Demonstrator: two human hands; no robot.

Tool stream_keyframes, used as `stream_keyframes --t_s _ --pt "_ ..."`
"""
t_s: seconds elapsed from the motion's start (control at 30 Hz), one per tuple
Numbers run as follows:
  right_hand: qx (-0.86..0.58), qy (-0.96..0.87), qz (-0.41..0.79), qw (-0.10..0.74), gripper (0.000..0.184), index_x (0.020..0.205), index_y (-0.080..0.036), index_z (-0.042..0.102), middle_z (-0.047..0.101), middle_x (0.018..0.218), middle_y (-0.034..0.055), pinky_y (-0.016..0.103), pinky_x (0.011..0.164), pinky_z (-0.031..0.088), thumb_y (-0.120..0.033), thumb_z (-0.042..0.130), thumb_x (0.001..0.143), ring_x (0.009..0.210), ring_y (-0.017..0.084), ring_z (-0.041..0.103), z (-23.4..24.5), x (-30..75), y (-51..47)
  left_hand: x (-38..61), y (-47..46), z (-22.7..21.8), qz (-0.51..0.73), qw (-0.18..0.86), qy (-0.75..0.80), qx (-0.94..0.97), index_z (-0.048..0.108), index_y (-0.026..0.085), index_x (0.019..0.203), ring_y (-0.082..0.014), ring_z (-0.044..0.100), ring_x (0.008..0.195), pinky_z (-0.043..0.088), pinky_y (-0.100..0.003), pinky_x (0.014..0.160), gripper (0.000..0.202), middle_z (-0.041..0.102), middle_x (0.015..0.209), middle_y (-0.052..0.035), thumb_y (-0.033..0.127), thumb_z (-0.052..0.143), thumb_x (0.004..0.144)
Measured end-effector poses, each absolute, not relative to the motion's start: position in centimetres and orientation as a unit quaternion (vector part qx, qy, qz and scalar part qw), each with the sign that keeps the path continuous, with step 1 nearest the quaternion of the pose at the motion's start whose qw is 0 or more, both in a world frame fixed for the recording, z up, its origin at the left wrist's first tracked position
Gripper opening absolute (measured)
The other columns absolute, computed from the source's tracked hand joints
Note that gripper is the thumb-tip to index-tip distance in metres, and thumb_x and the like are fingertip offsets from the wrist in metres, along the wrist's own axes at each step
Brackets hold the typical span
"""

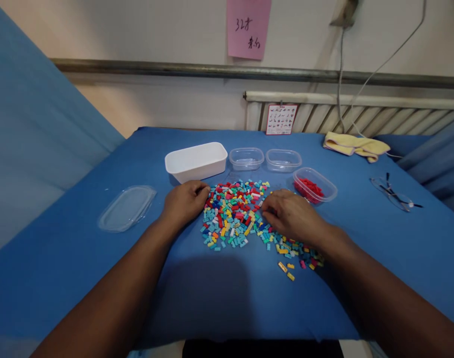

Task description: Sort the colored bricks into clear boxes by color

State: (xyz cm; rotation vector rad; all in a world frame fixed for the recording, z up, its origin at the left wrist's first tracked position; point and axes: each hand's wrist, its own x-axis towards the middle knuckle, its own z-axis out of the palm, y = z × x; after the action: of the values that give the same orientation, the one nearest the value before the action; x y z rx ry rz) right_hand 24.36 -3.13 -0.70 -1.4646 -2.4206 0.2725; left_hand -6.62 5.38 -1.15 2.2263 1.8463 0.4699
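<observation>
Small toy building bricks [232, 214] in turquoise, red, yellow, white and other colours lie in a loose heap on the blue cloth. At the heap's upper left edge rests my left hand [187, 199], its fingers curled together; what they hold, if anything, is hidden. My right hand [292, 216] is over the heap's right part, fingers bent down and pressed together among the bricks. Anything between those fingertips is too small to make out. Just beyond this hand, a clear plastic tub [329, 194] contains red bricks [311, 190].
Behind the heap stand a white tub [197, 161] and two clear tubs, one left [246, 159] and one right [284, 160]. Clear lids [127, 209] lie at left. Glasses [394, 194] and a yellow cloth [355, 145] are at right. A radiator [379, 117] runs along the wall.
</observation>
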Motion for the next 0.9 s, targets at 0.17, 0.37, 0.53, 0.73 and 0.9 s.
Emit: stream_keyframes --t_s 0.17,0.37,0.53,0.73,0.9 --pt "-0.519 -0.809 0.056 0.271 0.013 0.103 -0.022 0.073 0.079 0.1 0.0075 0.037 0.084 0.051 -0.022 0.061 0.099 0.094 0.025 0.07 0.2 26.7 -3.0 -6.7 5.6 -1.2 0.149 0.106 0.63 0.755 0.084 0.029 0.108 -0.032 0.076 0.096 0.048 -0.037 0.072 0.037 0.085 0.106 -0.0062 0.047 0.053 0.098" --pt "-0.639 -0.676 -0.039 0.364 0.023 0.111 -0.022 0.078 0.081 0.098 0.0078 0.039 0.079 0.055 -0.036 0.065 0.098 0.082 0.025 0.072 0.7 33.1 -2.5 -6.7 5.5 -1.2 0.156 0.098 0.621 0.762 0.085 0.029 0.108 -0.0315 0.076 0.095 0.049 -0.036 0.071 0.035 0.085 0.107 -0.0068 0.045 0.055 0.098" --pt "-0.658 -0.665 -0.079 0.344 0.027 0.113 -0.021 0.079 0.08 0.102 0.0103 0.042 0.083 0.056 -0.039 0.065 0.098 0.089 0.028 0.073 0.0 35.0 -2.0 -6.7 5.5 -1.3 0.152 0.095 0.621 0.763 0.085 0.029 0.108 -0.0318 0.076 0.096 0.05 -0.036 0.072 0.036 0.085 0.108 -0.0071 0.045 0.055 0.098" --pt "-0.542 -0.776 -0.027 0.32 0.025 0.114 -0.023 0.078 0.081 0.111 0.0112 0.045 0.094 0.056 -0.033 0.056 0.108 0.103 0.03 0.073 -0.2 29.6 -2.5 -6.6 5.3 -1.2 0.155 0.099 0.623 0.761 0.084 0.028 0.103 -0.0313 0.075 0.094 0.049 -0.036 0.071 0.034 0.084 0.104 -0.0065 0.044 0.055 0.097" --pt "-0.436 -0.858 0.046 0.266 0.025 0.117 -0.023 0.078 0.079 0.108 0.0095 0.039 0.091 0.054 -0.029 0.055 0.111 0.101 0.025 0.071 -1.4 24.9 -2.2 -6.3 5.1 -1.0 0.156 0.104 0.625 0.758 0.084 0.028 0.103 -0.0302 0.075 0.092 0.05 -0.036 0.073 0.034 0.084 0.106 -0.0065 0.043 0.055 0.098"
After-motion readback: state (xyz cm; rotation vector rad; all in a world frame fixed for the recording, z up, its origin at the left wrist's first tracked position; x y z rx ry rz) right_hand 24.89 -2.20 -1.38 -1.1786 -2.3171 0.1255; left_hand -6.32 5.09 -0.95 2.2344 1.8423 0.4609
